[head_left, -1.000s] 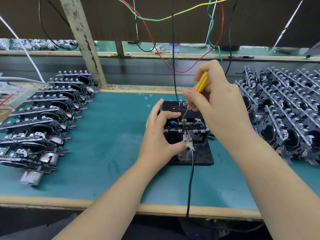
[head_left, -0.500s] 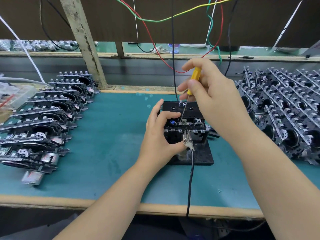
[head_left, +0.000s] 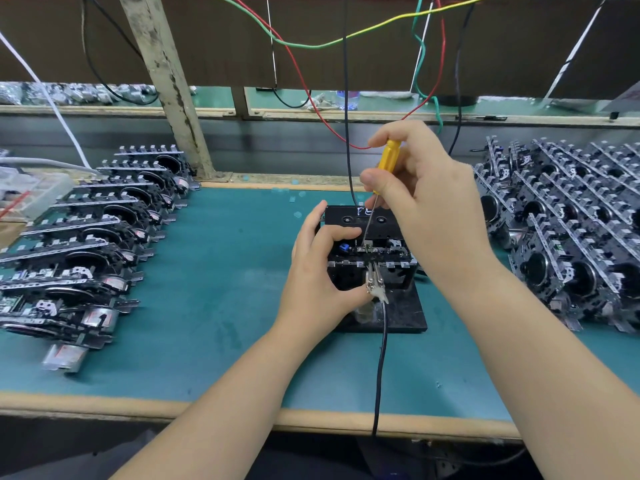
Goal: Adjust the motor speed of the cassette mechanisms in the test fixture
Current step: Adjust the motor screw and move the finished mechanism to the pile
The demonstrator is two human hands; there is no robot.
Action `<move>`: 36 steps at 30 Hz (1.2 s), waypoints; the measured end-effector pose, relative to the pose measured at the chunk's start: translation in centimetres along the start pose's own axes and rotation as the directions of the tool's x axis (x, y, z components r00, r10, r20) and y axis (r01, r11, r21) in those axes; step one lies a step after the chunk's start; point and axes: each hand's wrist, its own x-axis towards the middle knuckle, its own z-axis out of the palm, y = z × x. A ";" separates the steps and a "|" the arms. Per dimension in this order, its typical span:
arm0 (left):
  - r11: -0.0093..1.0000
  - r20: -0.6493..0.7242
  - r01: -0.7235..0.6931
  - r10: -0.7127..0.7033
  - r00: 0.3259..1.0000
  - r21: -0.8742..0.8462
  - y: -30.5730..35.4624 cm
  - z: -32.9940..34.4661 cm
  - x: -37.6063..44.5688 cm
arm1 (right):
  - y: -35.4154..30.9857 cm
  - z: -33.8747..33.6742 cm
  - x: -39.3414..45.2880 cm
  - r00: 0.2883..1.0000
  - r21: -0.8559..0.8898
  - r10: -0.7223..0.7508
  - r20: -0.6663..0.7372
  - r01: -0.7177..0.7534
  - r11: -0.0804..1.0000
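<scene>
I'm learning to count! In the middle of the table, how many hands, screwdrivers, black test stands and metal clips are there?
Hands: 2, the left hand and the right hand
Yellow screwdriver: 1
Black test fixture: 1
Metal clip: 1
Total: 5

Even, fairly bright light falls from above onto the green table [head_left: 214, 278], leaving only soft, faint shadows beneath the forearms and no harsh glare. The dark board [head_left: 214, 43] behind the far edge stays dim. Wide-angle distortion bows the near edge and stretches the corners, where the mechanisms [head_left: 65, 355] by the left edge look smeared and soft.
</scene>
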 end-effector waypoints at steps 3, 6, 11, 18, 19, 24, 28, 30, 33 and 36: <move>1.000 -0.005 -0.002 0.002 1.000 -0.009 0.0 0.0 0.0 | 0.1 -0.1 -0.4 0.999 0.014 -0.001 -0.034 0.001 1.000; 1.000 -0.003 0.003 -0.003 1.000 -0.006 0.1 0.0 0.0 | 0.3 -0.2 -0.6 0.999 0.018 0.007 -0.035 -0.007 1.000; 1.000 -0.002 -0.002 0.002 1.000 -0.006 0.1 0.0 -0.1 | 0.3 -0.3 -0.6 0.998 0.056 0.012 -0.063 -0.008 0.998; 1.000 -0.002 -0.002 0.002 1.000 -0.003 0.1 0.0 0.0 | 0.6 -0.1 -0.8 0.998 0.023 -0.003 -0.055 0.005 1.000; 1.000 -0.001 -0.002 0.002 1.000 0.000 0.1 0.0 0.0 | 0.6 -0.2 -0.8 0.998 0.015 -0.013 -0.061 0.014 1.000; 1.000 -0.004 -0.001 0.001 1.000 0.006 0.0 0.0 0.0 | 0.6 -0.1 -0.9 0.996 0.011 -0.031 -0.083 0.032 0.999; 1.000 -0.002 -0.002 0.002 1.000 0.004 0.0 0.0 0.0 | 0.7 -0.2 -0.9 0.997 0.004 -0.014 -0.077 0.015 1.000; 1.000 -0.001 -0.004 0.004 1.000 0.004 0.0 0.0 0.0 | 0.6 -0.2 -0.8 0.998 0.000 -0.011 -0.064 0.011 1.000; 1.000 -0.001 -0.007 0.007 1.000 0.003 -0.1 0.0 0.0 | 0.3 -0.3 -0.6 0.999 -0.008 -0.008 -0.043 0.008 1.000; 1.000 -0.004 -0.012 0.012 1.000 0.007 -0.2 0.1 0.0 | 0.0 -0.1 -0.5 0.999 -0.022 -0.017 -0.041 0.016 1.000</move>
